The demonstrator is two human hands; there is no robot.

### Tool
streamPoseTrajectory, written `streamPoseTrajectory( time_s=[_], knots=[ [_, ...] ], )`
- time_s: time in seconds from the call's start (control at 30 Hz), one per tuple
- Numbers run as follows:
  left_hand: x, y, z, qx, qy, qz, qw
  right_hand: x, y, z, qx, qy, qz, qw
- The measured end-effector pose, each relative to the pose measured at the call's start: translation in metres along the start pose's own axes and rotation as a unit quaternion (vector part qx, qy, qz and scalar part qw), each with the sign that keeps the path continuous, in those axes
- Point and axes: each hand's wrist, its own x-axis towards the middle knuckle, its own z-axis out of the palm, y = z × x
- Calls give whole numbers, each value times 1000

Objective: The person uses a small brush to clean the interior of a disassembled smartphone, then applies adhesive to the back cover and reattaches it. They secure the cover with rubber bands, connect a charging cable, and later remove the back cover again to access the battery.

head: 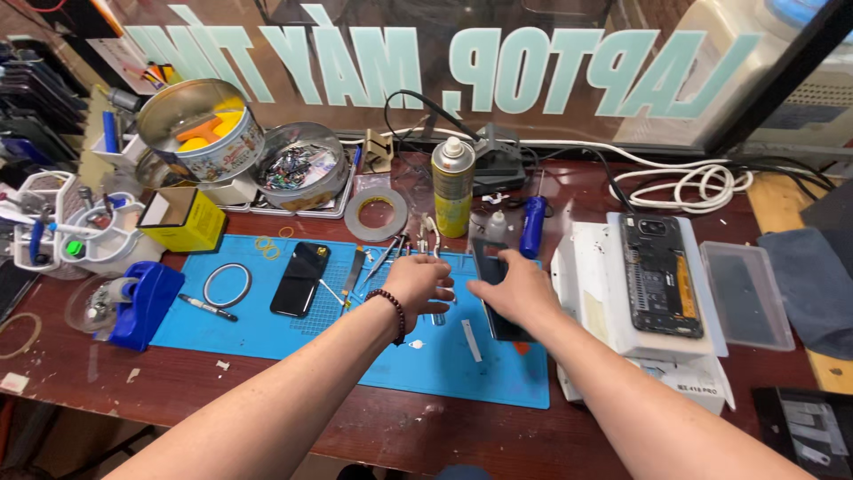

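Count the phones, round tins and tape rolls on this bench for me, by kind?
Phones: 3 (black phone on blue mat, dark phone under right hand, opened phone)
Round tins: 2
Tape rolls: 1
Total: 6

Sitting at a scuffed reddish-brown wooden workbench (293, 404), looking straight out through a big glass shopfront window (569, 53) with pale mirrored lettering stuck across it. Getting daylight glowing in through the glass, black window frame (782, 80) slanting down at the right, lighter wooden surface (782, 209) showing past the bench's right end.
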Motion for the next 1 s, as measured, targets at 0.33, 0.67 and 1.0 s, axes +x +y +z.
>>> streamPoseTrajectory(
  time_s=[0.33, 0.67, 1.0],
  knots=[
    [19, -4, -119, 82, -64, -19, 994, 50, -76, 104, -223, -104, 37, 969],
    [67, 55, -419, 136, 3, 165, 977, 115, -365, 265, 341, -215, -5, 915],
    [85, 154, -709, 409, 394, 258, 781, 106, -516, 296, 351, -248, 9, 903]
  ],
)
